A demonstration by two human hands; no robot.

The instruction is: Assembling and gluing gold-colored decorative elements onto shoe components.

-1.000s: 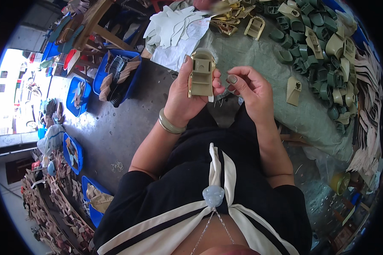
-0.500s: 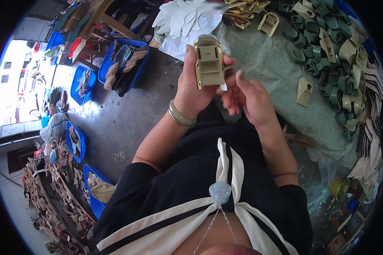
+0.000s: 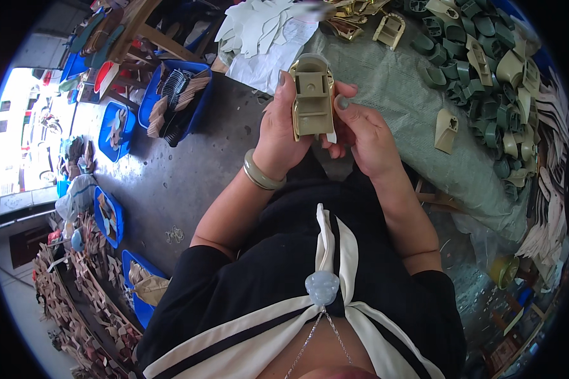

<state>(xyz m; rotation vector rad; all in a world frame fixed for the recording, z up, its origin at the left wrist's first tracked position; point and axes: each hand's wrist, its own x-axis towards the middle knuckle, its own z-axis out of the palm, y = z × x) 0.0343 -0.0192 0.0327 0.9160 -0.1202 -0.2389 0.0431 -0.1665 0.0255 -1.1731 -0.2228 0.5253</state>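
Observation:
A hollow beige shoe heel (image 3: 312, 104) with shiny gold trim along its sides is held up in front of me, its open ribbed inside facing me. My left hand (image 3: 278, 129) is closed around it, thumb on the left edge and fingertips showing past the right edge. Against the right edge my right hand (image 3: 372, 136) presses, thumb bent in and fingers curled partly behind the heel. A small white strip (image 3: 332, 135) sticks out at the heel's lower right, next to the right fingers. What those fingers touch behind the heel is hidden.
A table under a greenish woven sheet (image 3: 385, 82) holds white cut pieces (image 3: 253, 28), gold-coated heels (image 3: 389, 30) and a pile of green and beige heels (image 3: 480, 76). One beige heel (image 3: 446, 131) lies apart. Blue bins (image 3: 199, 107) stand on the floor at left.
My right thumb has closed in from the side onto the heel's right edge. The heel sits slightly lower, still in my left hand. The view has shifted a little.

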